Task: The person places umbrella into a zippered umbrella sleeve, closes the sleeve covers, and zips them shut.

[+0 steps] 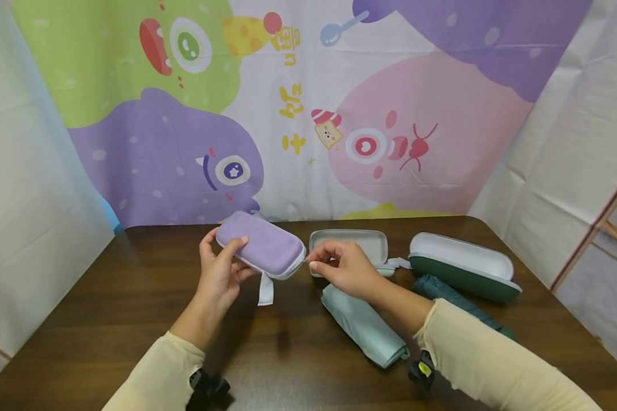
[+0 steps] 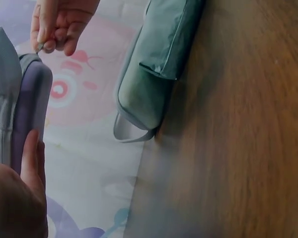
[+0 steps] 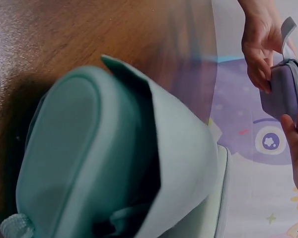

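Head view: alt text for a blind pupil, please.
The left hand holds a purple case above a table; the right hand pinches at its end. On it: an open grey case, an open green case, a pale bundle and a dark bundle.

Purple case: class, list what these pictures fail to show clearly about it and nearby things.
Purple case, inside: hidden by its shell, head view.
Its full outline: cut off by the left edge, left wrist view.
Zip pull, shape: too small, partly covered by the right hand, head view.
Open grey case: partly hidden behind that hand, head view.
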The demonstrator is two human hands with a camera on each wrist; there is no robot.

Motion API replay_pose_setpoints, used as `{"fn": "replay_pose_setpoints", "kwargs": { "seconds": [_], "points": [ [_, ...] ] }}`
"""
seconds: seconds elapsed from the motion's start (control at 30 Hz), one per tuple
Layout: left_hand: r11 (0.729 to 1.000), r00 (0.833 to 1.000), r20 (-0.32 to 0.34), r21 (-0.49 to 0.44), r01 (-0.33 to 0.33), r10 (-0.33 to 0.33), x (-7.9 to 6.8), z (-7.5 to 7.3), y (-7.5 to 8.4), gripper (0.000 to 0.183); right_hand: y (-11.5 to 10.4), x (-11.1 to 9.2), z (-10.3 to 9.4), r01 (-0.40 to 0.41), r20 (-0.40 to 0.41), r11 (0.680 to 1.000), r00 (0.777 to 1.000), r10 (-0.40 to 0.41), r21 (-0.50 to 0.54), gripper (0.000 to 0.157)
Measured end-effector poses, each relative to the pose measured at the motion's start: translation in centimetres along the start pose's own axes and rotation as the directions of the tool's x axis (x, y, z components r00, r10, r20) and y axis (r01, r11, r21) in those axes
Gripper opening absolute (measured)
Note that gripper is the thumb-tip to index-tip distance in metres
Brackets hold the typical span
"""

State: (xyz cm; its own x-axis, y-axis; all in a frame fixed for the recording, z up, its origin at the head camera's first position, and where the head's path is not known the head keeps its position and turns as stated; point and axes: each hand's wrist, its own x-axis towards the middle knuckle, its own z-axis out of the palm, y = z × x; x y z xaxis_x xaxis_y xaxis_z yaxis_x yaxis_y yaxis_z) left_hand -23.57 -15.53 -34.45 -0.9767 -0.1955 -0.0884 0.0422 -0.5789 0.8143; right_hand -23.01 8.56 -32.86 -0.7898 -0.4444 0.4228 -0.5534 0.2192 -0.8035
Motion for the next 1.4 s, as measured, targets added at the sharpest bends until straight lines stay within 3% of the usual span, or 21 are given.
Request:
{"fn": "replay_pose_setpoints", "kwargs": {
  "seconds": [0.17,0.33,0.63,0.77,0.9,1.03,1.2,1.3,1.4],
  "points": [
    [1.0,0.999,-0.033,-0.007,0.013,-0.014,-0.1,0.2,-0.1,0.061,0.0,0.0,0.3,0.021,-0.01,1.0,1.0,-0.021,-0.015,0.005],
    [0.997,0.999,-0.012,-0.059,0.053,-0.053,0.0,0.0,-0.1,0.057,-0.4,0.1,0.3,0.018,-0.027,0.998,0.999,-0.02,-0.056,0.004],
    [0.991,0.998,0.031,-0.123,0.06,-0.056,0.5,-1.0,0.7,0.019,-0.8,-0.1,-0.5,-0.003,-0.115,0.998,0.993,-0.003,-0.055,0.006],
    [0.989,0.994,0.062,-0.107,0.097,-0.091,0.7,-1.5,1.2,0.014,-0.5,-0.3,-1.2,-0.015,-0.142,0.999,0.99,0.009,-0.041,0.006],
    [0.991,0.984,0.124,-0.019,0.13,-0.126,0.9,-2.1,1.7,0.017,0.0,-0.2,-1.8,-0.02,-0.157,0.999,0.988,0.013,-0.042,0.005],
    [0.99,0.958,0.26,0.103,0.101,-0.124,0.9,-2.7,2.4,0.036,0.3,-0.1,-2.4,-0.026,-0.189,0.998,0.982,0.013,-0.066,0.005],
    [0.982,0.89,0.438,0.182,0.049,-0.126,0.9,-3.5,3.1,0.054,0.3,0.1,-3.0,-0.019,-0.219,0.995,0.976,-0.004,-0.101,0.006],
    [0.975,0.853,0.502,0.222,0.032,-0.142,0.9,-3.8,3.3,0.046,0.4,0.1,-3.2,-0.017,-0.226,0.992,0.974,-0.013,-0.129,0.005],
    [0.967,0.842,0.517,0.253,0.022,-0.154,0.8,-3.9,3.4,0.035,0.5,0.1,-3.4,-0.02,-0.234,0.986,0.972,-0.019,-0.163,0.005]
  ]
}}
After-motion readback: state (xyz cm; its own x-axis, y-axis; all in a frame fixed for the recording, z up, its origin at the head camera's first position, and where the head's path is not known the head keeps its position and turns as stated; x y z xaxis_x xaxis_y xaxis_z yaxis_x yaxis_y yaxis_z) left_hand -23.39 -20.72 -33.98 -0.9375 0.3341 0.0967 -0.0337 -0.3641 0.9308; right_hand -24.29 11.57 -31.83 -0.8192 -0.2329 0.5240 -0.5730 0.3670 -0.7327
